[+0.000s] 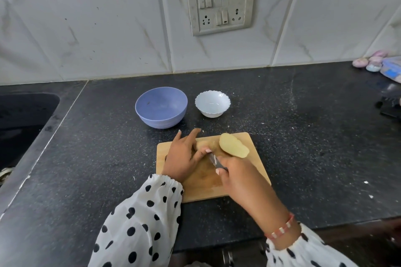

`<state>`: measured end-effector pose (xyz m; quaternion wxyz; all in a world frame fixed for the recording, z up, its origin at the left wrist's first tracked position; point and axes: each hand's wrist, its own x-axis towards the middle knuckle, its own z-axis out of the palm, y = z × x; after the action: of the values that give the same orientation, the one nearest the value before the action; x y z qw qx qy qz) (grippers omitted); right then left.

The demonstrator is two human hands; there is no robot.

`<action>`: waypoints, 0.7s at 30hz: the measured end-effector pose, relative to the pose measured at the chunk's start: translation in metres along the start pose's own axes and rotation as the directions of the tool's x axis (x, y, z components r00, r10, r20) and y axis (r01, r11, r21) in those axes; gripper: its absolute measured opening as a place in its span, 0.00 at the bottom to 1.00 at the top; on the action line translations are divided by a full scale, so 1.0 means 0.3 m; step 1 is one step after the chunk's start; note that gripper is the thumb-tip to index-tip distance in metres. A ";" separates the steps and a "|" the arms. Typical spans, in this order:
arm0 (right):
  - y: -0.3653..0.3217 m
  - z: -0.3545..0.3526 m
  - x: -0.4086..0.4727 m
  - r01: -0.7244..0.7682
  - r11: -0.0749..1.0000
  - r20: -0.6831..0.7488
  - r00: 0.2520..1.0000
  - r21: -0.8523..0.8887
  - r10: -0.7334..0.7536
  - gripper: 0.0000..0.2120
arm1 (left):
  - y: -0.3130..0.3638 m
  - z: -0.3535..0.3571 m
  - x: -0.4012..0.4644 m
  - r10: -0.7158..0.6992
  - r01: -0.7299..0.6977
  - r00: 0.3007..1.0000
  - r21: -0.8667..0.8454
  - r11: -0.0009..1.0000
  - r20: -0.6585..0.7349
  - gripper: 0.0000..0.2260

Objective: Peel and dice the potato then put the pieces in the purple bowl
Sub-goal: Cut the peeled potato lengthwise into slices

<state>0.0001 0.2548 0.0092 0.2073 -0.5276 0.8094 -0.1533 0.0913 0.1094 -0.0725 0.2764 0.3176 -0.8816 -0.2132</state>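
Cutting board [256,143]: wooden, lying flat on the dark counter [303,125]; taken here as the landmark for every entry below; it keeps the blade off the stone and gives the potato a level bed.

Potato half, held [206,144]: peeled, on the board's far part, toward its left; lying steady, presumably cut face down so that it does not roll.

Potato half, spare [234,148]: peeled, pale cut face turned up and leaning, on the board's far part to the right of the held half and touching or nearly touching it; set aside, it seems, to wait its turn.

Left hand [186,154]: over the board's left part; index and little fingers stretched out toward the far edge, the thumb and nearer fingers bent round the held half to pin it for the cut.

Right hand [240,176]: over the board's near right part; fingers curled round the handle of the knife [213,160], index finger lying along the top for control; the blade points toward the held half, its tip close by the left thumb.

Purple bowl [161,106]: beyond the board's far left corner, apart from it; nothing seen inside, dicing judged barely begun.

White bowl [212,103]: beyond the board's far edge, just right of the purple bowl; purpose not evident.

Sink [23,119]: well left of the board.
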 end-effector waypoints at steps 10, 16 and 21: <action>-0.052 -0.060 0.034 -0.055 0.995 0.088 0.994 -0.087 0.062 0.15 | -0.003 0.006 -0.050 -0.021 0.012 0.999 -0.220 0.975 -0.038 0.27; -0.046 0.041 0.019 0.001 0.984 0.008 1.000 -0.181 0.000 0.22 | -0.001 0.007 -0.050 -0.072 0.065 0.997 -0.244 0.968 -0.022 0.24; -0.016 0.102 0.019 0.018 0.984 -0.045 0.999 -0.177 -0.026 0.23 | 0.001 0.010 -0.047 -0.040 0.035 0.999 -0.220 0.975 -0.018 0.25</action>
<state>0.0170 0.2466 -0.0161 0.1388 -0.5491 0.8185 -0.0959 0.0985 0.1198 -0.0795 0.3156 0.3041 -0.8434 -0.3109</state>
